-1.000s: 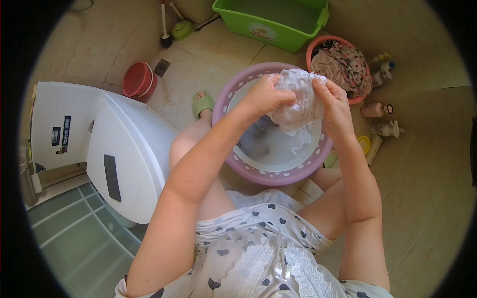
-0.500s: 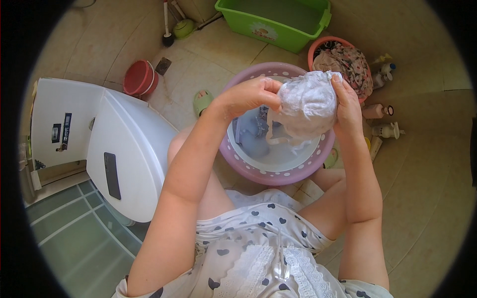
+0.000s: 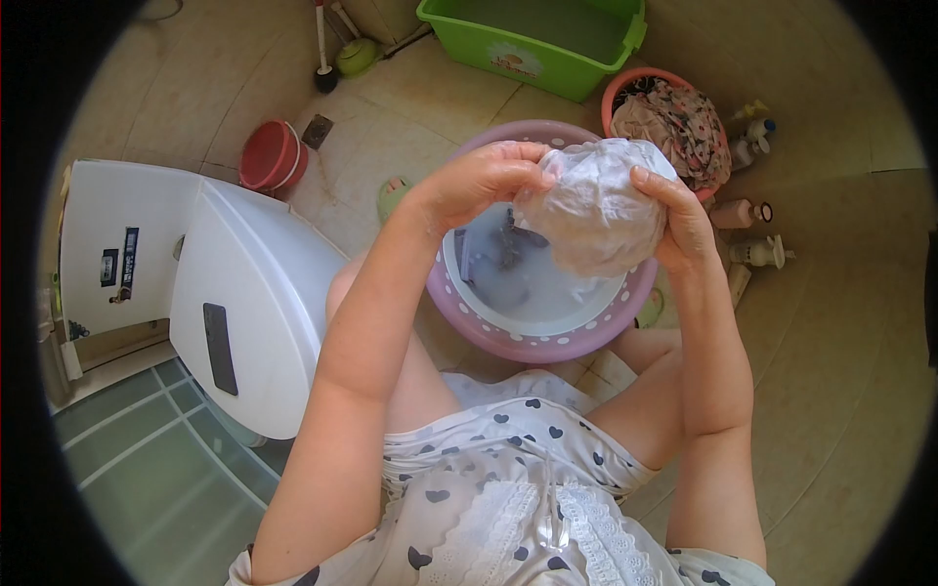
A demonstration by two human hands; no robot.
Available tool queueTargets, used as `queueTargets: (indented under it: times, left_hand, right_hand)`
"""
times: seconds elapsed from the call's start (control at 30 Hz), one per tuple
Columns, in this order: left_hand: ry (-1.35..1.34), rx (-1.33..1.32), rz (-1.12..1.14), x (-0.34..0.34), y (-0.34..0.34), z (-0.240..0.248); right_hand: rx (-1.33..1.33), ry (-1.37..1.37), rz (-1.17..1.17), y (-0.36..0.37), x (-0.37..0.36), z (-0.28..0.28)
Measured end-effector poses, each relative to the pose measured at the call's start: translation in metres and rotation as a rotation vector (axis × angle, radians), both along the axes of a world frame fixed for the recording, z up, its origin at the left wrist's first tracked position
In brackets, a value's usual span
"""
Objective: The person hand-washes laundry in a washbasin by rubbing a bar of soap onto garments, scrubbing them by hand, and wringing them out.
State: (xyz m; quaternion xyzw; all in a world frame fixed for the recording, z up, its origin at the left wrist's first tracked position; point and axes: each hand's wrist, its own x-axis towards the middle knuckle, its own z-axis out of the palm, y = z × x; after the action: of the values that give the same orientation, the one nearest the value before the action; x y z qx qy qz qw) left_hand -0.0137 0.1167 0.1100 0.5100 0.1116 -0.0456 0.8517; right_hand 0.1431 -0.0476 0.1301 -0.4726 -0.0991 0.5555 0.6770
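Note:
Between my two hands a wet, crumpled white cloth (image 3: pixel 601 210) is held up over a basin. My left hand (image 3: pixel 493 181) pinches its left edge between thumb and fingers. On the other side my right hand (image 3: pixel 679 220) grips it, thumb on top and the other fingers mostly hidden behind the cloth. Below is the round purple basin (image 3: pixel 469 327) with white dots along its rim. Cloudy water (image 3: pixel 532 303) fills it, and dark fabric (image 3: pixel 498 249) lies partly under the surface on the left.
A green tub (image 3: pixel 528 59) with water stands at the back, beside a pink basin (image 3: pixel 608 103) of patterned clothes (image 3: pixel 674 127). Several bottles (image 3: pixel 757 254) line the right wall. At left are a white toilet (image 3: pixel 254 313) with a dark phone (image 3: pixel 220 349) on its lid and a red bucket (image 3: pixel 269 156).
The white cloth is spread a little wider and has shifted slightly left. My right thumb has moved onto its upper face, and the strip that hung at its left is no longer visible.

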Motion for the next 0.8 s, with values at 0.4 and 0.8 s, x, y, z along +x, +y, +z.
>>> queueTargets:
  times: [0.4,0.8]
  left_hand:
    - [0.052,-0.090,0.211,0.001,0.004,0.004]
    - [0.017,0.044,0.232,-0.003,0.012,-0.005]
  right_hand:
    - [0.013,-0.024,-0.016,0.003,-0.002,-0.003]
    - [-0.114,-0.110,0.086,0.003,0.008,-0.006]
